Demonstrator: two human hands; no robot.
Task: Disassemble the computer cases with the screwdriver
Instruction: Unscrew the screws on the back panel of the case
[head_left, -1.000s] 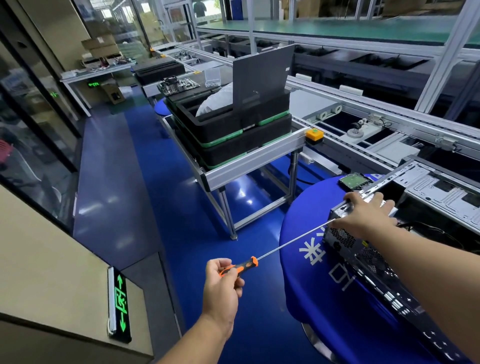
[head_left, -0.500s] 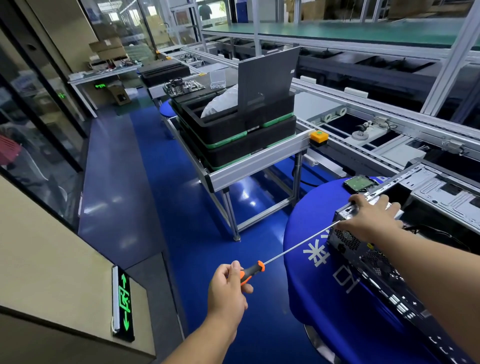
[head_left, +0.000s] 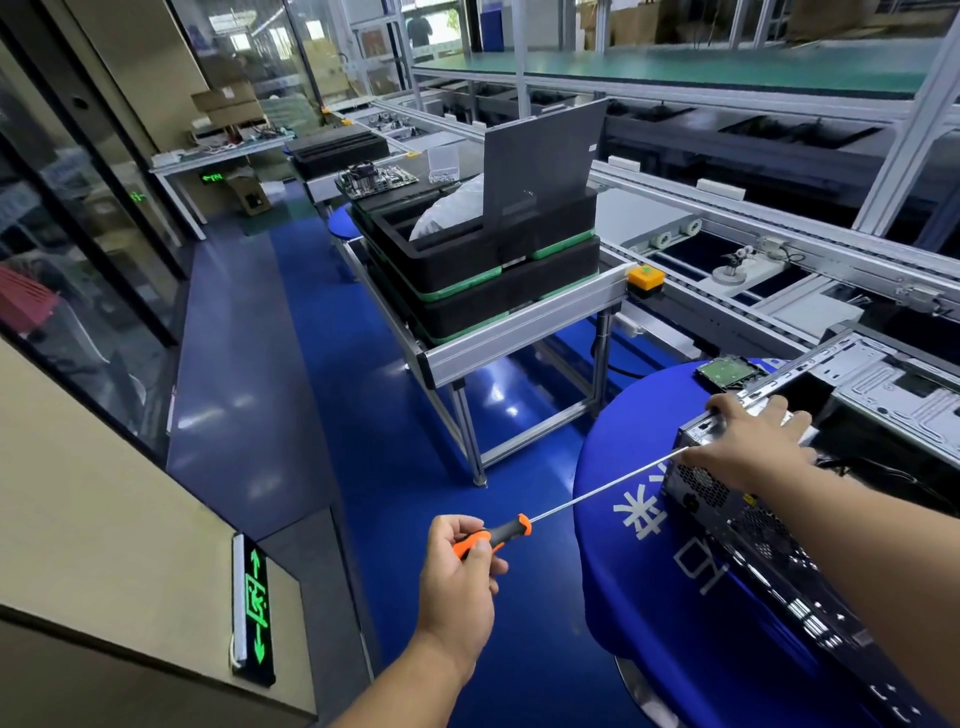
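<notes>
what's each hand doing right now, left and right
Left hand: closed around the screwdriver handle.
Right hand: open, fingers straight, pressing on the corner of the computer case.

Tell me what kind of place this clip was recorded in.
Most likely an electronics assembly or teardown line in a factory. An aluminium-framed conveyor runs past, stacked black trays sit on a frame stand, a bare motherboard lies beyond, and an opened computer case rests on the blue-covered table.

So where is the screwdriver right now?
In the head view, low centre: the left hand grips the screwdriver, its shaft reaching right to the computer case under the right hand.
</notes>
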